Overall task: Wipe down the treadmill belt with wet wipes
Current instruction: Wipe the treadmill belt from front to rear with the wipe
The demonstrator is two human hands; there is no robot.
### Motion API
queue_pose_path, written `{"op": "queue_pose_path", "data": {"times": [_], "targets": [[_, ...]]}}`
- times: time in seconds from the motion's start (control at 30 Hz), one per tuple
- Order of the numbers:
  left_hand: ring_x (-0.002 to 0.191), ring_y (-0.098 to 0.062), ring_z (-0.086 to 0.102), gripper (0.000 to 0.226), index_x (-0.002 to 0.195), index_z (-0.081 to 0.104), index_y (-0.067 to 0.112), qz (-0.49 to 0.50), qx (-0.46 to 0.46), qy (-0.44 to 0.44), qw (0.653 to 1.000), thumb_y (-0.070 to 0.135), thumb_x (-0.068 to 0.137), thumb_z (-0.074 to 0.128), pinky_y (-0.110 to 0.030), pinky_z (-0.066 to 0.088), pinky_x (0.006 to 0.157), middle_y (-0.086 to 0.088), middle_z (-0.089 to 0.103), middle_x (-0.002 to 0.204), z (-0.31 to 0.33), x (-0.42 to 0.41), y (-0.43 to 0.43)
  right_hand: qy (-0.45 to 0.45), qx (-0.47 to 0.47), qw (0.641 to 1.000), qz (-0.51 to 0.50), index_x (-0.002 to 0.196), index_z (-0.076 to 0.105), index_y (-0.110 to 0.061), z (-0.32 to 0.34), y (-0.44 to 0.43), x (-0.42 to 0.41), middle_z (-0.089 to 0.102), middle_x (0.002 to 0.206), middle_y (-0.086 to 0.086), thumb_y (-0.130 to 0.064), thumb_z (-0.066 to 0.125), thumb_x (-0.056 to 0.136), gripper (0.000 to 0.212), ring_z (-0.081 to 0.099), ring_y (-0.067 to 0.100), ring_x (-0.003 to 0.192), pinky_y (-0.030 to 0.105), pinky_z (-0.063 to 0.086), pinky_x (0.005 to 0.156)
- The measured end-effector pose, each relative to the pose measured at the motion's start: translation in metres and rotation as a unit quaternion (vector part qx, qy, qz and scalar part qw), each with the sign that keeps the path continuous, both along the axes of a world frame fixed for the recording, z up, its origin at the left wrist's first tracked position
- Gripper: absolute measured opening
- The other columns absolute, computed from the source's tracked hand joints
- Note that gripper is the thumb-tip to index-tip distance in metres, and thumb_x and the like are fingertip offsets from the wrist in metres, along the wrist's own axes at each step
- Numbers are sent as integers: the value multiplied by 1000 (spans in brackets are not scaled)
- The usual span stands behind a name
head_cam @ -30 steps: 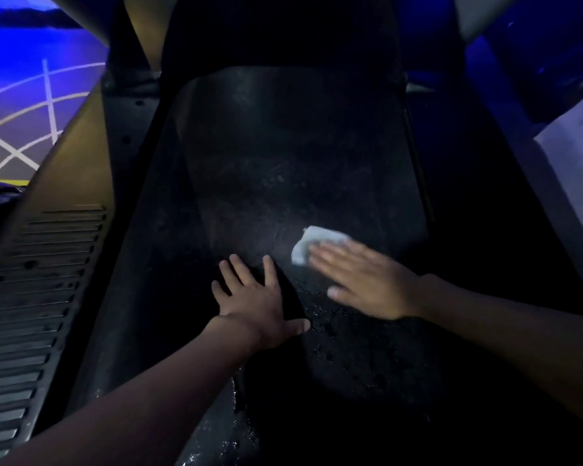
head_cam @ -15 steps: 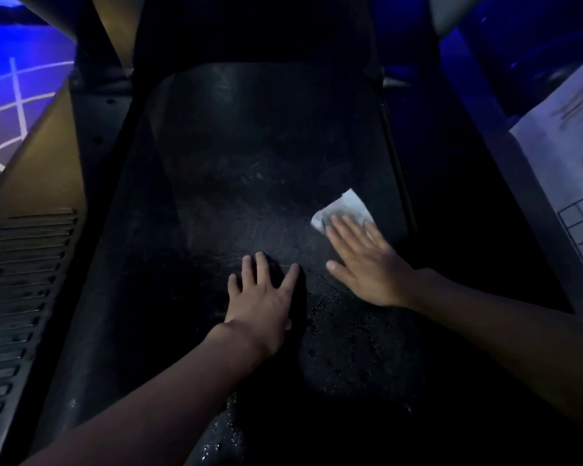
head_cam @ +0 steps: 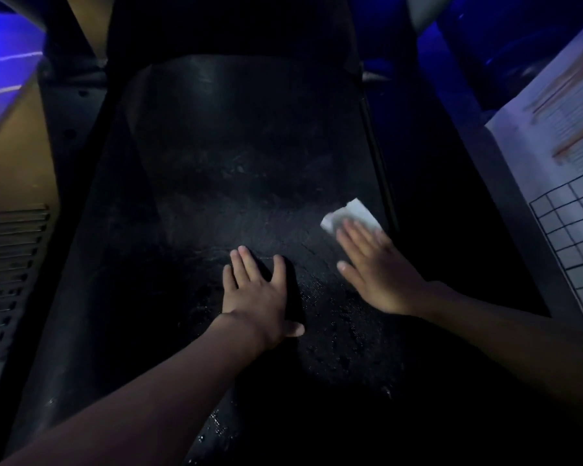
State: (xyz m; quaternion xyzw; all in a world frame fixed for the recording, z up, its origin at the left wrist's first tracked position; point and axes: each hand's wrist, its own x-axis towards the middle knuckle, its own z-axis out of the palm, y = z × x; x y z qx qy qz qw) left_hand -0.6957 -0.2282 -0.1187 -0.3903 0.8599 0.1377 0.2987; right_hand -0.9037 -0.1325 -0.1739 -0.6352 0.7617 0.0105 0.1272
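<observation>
The black treadmill belt [head_cam: 236, 156] fills the middle of the dim view, with wet specks on its near part. A white wet wipe [head_cam: 352, 215] lies flat on the belt near its right edge. My right hand [head_cam: 377, 270] presses on the wipe with straight fingers, covering its near half. My left hand [head_cam: 260, 290] rests flat on the belt, palm down with fingers spread, to the left of the right hand and apart from the wipe.
A dark side rail [head_cam: 377, 153] runs along the belt's right edge. On the left stands a tan machine cover with vent slots [head_cam: 11, 264]. A white sheet with printed text and a grid [head_cam: 566, 169] lies on a ledge at the right.
My right hand has slid the wipe from the belt's middle out toward the right edge. My left hand has stayed flat on the belt, shifting slightly right.
</observation>
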Motion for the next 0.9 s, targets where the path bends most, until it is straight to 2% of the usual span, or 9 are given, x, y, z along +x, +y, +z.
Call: {"op": "queue_pose_path", "data": {"times": [0.1, 0.2, 0.3, 0.47, 0.57, 0.63, 0.7, 0.8, 0.9], "targets": [[145, -41, -21, 120, 152, -18, 7, -22, -16, 24, 999, 65, 82, 60, -49, 2, 121, -30, -25, 154, 1, 0, 6, -13, -16, 990, -136, 156, -6, -11, -2, -15, 10, -13, 164, 7, -59, -9, 89, 83, -17, 20, 151, 39, -13, 120], [148, -36, -10, 117, 153, -11, 7, -30, -28, 43, 998, 64, 81, 62, -46, 8, 121, -21, -13, 160, 5, 2, 8, -13, 7, 995, -101, 154, -16, -11, 0, 4, 32, -24, 161, 6, -62, -12, 87, 84, -27, 20, 148, 42, -16, 120], [148, -39, -11, 108, 152, -1, 6, -19, -18, 46, 999, 55, 84, 65, -48, 8, 121, -25, -13, 159, 7, 0, 14, -10, 21, 1000, -21, 153, -15, -15, 3, 30, 24, -22, 162, 1, -64, -14, 89, 81, -27, 14, 147, 45, -7, 123], [143, -36, 13, 86, 153, 1, 5, -46, -80, 111, 990, 43, 96, 51, -41, 21, 116, -22, 6, 157, 2, 10, 42, -12, -20, 988, -151, 156, -6, -10, -4, 19, 41, -14, 164, 8, -56, -2, 93, 78, -17, 21, 151, 43, -10, 122], [147, -38, 4, 81, 153, 0, 5, -35, -65, 126, 989, 40, 96, 46, -43, 14, 119, -22, -2, 160, -1, 17, 60, 5, 2, 997, -76, 155, -11, -10, -3, 41, 52, -17, 163, 9, -56, -3, 94, 76, -22, 22, 149, 45, -10, 122], [148, -36, -4, 80, 154, 1, 6, -24, -53, 139, 989, 47, 96, 37, -44, 9, 121, -21, -10, 160, -3, 23, 68, 1, 3, 1000, -14, 155, -5, -11, 1, 50, 40, -9, 165, 8, -55, 1, 97, 73, -17, 18, 150, 43, -6, 123], [149, -33, -9, 86, 154, -1, 8, -20, -45, 152, 987, 57, 93, 35, -43, 4, 122, -19, -15, 161, -5, 28, 69, 2, -10, 999, -39, 156, 0, -10, 1, 41, 32, -4, 165, 7, -54, 1, 97, 74, -12, 18, 151, 41, -5, 123], [149, -28, -9, 95, 155, 2, 12, 0, -31, 157, 987, 65, 88, 46, -39, 3, 122, -13, -15, 162, -4, 30, 64, 12, 8, 995, -94, 153, -15, -11, 1, 35, 50, -22, 161, 6, -56, -6, 94, 74, -22, 20, 149, 43, -11, 122], [149, -30, -12, 95, 154, 3, 24, 33, -38, 136, 989, 71, 85, 48, -45, 3, 121, -17, -14, 161, -3, 30, 63, 7, 24, 999, 35, 155, -12, -11, 11, 62, 66, -21, 162, 5, -56, -3, 97, 74, -25, 18, 148, 44, -10, 122]]}}
